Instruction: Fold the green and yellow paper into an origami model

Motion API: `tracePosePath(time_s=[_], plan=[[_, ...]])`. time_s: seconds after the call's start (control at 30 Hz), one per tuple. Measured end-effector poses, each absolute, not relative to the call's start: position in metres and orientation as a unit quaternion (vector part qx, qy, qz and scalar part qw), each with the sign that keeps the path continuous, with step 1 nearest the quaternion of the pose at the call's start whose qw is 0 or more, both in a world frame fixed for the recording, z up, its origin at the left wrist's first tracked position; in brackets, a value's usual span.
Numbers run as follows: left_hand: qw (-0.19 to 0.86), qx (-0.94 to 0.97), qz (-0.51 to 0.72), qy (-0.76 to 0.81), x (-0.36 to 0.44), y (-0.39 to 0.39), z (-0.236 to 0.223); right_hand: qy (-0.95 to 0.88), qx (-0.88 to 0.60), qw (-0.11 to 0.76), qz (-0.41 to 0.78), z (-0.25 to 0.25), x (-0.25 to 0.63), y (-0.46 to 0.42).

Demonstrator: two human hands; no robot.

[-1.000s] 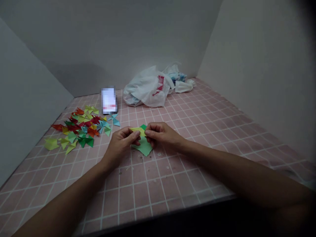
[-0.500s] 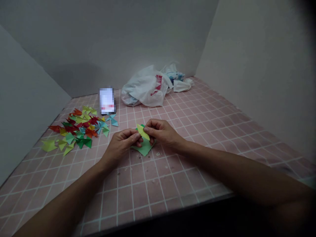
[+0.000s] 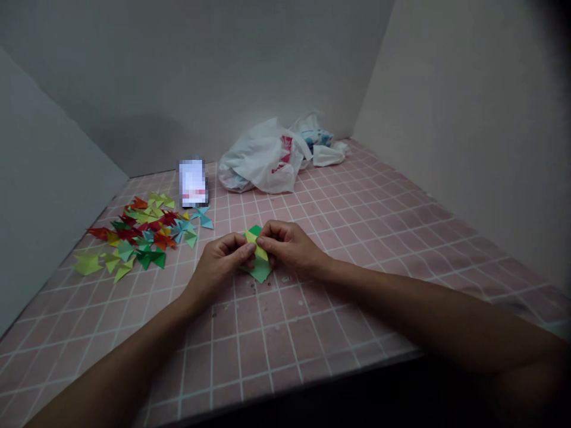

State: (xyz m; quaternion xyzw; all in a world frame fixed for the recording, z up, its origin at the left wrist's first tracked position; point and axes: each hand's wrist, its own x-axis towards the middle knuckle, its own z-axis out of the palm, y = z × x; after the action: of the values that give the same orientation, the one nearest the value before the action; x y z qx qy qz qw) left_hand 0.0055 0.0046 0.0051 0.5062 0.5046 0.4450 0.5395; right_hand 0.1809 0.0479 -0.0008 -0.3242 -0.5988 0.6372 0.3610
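Note:
A small piece of folded yellow paper [image 3: 260, 250] is pinched between my two hands above the table. My left hand [image 3: 227, 254] is closed on its left edge with thumb and fingers. My right hand [image 3: 289, 246] grips its right side, the thumb lying close to the left one. Beneath the hands lie sheets of green paper [image 3: 259, 274], partly covered by my fingers. To the left spreads a pile of folded paper shapes [image 3: 154, 223] in red, orange, yellow, green and blue.
Behind the pile stands a lit phone [image 3: 193, 183], its screen blurred out. White plastic bags [image 3: 263, 157] sit by the back wall, with a blue-patterned package [image 3: 322, 139] beside them. A pink checked cloth [image 3: 357, 309] covers the table, whose front edge is near me.
Both hands have come closer together on the yellow paper. My right hand has shifted slightly left and down, and the yellow paper has tilted to a steeper slant.

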Motion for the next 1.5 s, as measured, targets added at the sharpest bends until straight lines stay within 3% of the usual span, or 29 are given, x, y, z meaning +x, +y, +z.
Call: tracePosePath(time_s=[0.27,0.9,1.5], plan=[[0.487,0.529,0.457,0.524,0.005,0.003,0.008,-0.623,-0.296,0.358,0.63,-0.006,0.179,0.044],[0.476,0.53,0.458,0.532,0.009,0.001,0.014,-0.577,-0.251,0.347,0.696,-0.012,0.182,0.047],[0.422,0.557,0.442,0.562,0.013,-0.002,0.02,-0.755,-0.294,0.344,0.474,-0.001,0.185,0.046]])
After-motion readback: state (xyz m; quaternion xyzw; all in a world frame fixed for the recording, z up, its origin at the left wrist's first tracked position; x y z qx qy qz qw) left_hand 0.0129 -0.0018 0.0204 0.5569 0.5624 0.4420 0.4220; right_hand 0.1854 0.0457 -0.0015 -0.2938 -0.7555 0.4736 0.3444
